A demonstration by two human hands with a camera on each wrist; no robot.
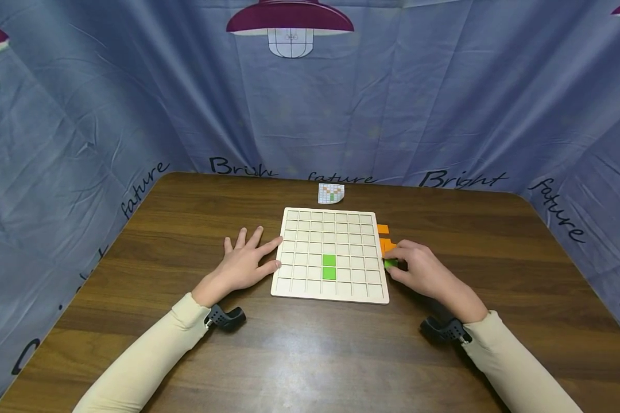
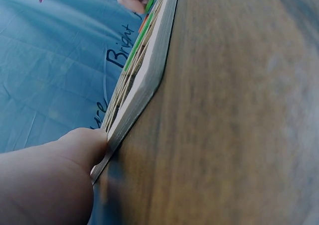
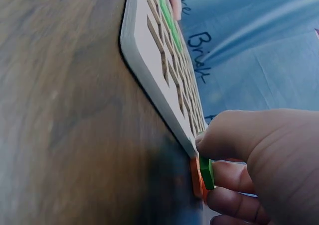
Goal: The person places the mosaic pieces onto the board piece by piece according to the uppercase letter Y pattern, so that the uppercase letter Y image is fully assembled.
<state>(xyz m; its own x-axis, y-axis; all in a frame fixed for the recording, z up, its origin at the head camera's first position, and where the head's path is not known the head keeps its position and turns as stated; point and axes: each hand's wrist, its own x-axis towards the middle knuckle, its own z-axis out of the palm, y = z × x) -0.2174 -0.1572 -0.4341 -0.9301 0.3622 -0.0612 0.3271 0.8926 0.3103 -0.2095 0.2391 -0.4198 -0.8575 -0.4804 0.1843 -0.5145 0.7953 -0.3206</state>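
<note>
A pale wooden grid board (image 1: 278, 290) lies flat in the middle of the head view. Two green square tiles (image 1: 329, 267) sit in adjoining cells, one above the other, in its lower middle. My left hand (image 1: 237, 267) rests on the table with fingers spread, its index finger and thumb at the board's left edge. Just past the right edge, my right hand (image 1: 421, 268) pinches another green tile (image 3: 207, 172) between thumb and fingers. Several orange tiles (image 1: 387, 246) lie beside that edge, partly hidden by this hand; one more orange tile (image 1: 383, 229) is farther back.
Behind the board lies a small paper card (image 1: 331, 194) printed with a grid of orange and green squares. The brown wooden table (image 1: 310, 350) extends all round. A blue curtain (image 1: 310, 115) hangs along its back and sides. Each wrist wears a black strap mount (image 1: 227, 317).
</note>
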